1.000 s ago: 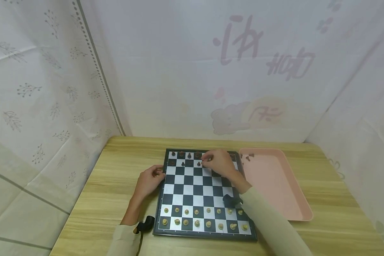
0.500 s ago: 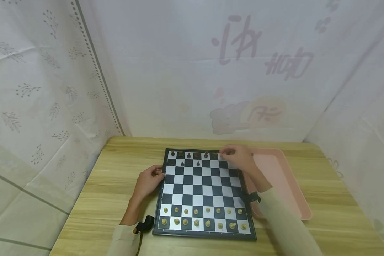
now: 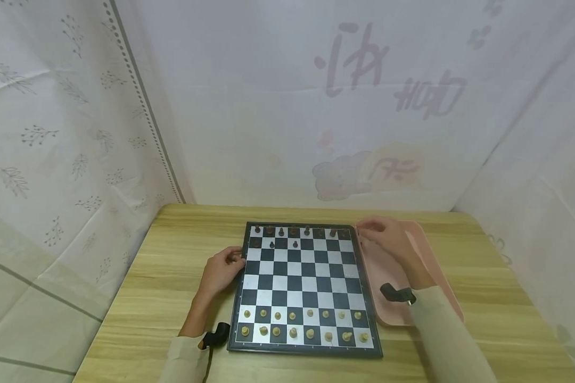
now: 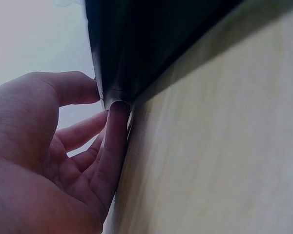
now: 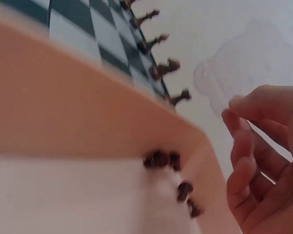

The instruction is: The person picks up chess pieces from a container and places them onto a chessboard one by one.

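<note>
My left hand (image 3: 222, 270) holds the left edge of the chessboard (image 3: 287, 268); in the left wrist view, the thumb and a finger (image 4: 116, 131) meet the board's dark side. Over the far left corner of the pink tray (image 3: 438, 260) is my right hand (image 3: 390, 236). Its thumb is near the index finger and the others bend loosely, with no piece visible between them. Several dark chess pieces (image 5: 184, 189) lie in the tray's corner beside that hand. On the board, a dark pawn (image 3: 295, 244) stands in front of the full far row.
Two rows of light chess pieces (image 3: 293, 332) stand along the board's near side. The tray sits against the board's right edge on the wooden table (image 3: 172, 239). A patterned white curtain (image 3: 268, 106) hangs behind the table.
My right hand has moved right, from the board's second far row past its far right corner to above the tray. The far row's right end is now uncovered. My left hand stays put.
</note>
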### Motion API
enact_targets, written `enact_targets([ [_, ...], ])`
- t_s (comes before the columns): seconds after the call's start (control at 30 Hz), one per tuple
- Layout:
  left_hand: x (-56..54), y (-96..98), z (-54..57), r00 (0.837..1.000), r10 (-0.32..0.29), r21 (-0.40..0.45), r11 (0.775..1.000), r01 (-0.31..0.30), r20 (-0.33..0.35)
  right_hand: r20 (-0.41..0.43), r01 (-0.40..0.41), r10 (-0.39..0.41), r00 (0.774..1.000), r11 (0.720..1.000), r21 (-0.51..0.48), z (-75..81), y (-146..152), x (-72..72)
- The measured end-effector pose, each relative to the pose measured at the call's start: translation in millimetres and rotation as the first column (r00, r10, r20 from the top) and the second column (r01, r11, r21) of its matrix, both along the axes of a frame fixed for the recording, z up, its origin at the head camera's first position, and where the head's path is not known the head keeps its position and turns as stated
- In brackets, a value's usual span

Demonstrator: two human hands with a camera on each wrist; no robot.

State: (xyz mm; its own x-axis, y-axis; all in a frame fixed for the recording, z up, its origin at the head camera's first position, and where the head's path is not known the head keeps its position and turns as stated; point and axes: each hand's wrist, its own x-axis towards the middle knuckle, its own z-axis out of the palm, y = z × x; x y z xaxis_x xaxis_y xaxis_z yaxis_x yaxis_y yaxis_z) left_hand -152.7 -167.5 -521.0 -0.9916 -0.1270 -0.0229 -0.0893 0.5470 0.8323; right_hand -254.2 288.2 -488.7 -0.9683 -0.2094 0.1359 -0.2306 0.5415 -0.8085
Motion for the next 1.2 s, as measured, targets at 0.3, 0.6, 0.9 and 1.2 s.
enact_targets([
  [0.3, 0.3, 0.5, -1.1, 1.000, 0.002, -0.004, 1.000, -0.002, 0.003, 0.016, -0.089, 0.088, 0.996, 0.995, 0.054, -15.6, 17, -2.7],
  [0.6, -0.3, 0.0, -1.7, 1.000, -0.001, -0.004, 1.000, 0.001, -0.003, -0.031, -0.114, 0.116, 0.993, 0.991, 0.063, -28.2, 19, -4.7],
  [0.9, 0.8, -0.2, -2.0, 1.000, 0.005, 0.001, 1.000, -0.005, 0.007, -0.011, -0.070, 0.073, 0.997, 0.986, 0.153, -25.1, 15, -2.0],
  [1.2, -0.5, -0.8, -3.4, 1.000, 0.006, -0.004, 1.000, -0.006, 0.000, -0.072, -0.058, 0.076, 0.995, 0.974, 0.218, -25.6, 10, -2.1],
])
